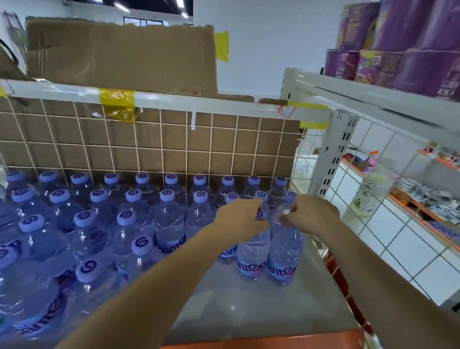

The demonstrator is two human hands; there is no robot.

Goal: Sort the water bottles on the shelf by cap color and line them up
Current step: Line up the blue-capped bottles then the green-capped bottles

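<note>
Several clear water bottles with light purple caps [127, 217] stand in rows on a grey shelf [244, 307]. At the right end of the rows, my left hand [237, 217] grips the neck of one bottle [253, 252], its cap partly showing under my fingers. My right hand [310, 214] pinches the top of the neighbouring bottle [284, 256], hiding its cap. Both bottles stand upright, side by side and touching, at the front of the right column.
A wire grid backed with cardboard [172, 142] closes the shelf's rear. The shelf has an orange front edge [269, 342]. A white upright post [332, 152] stands at right. Purple packages [403, 44] sit on the upper shelf. Bare shelf lies in front of the two bottles.
</note>
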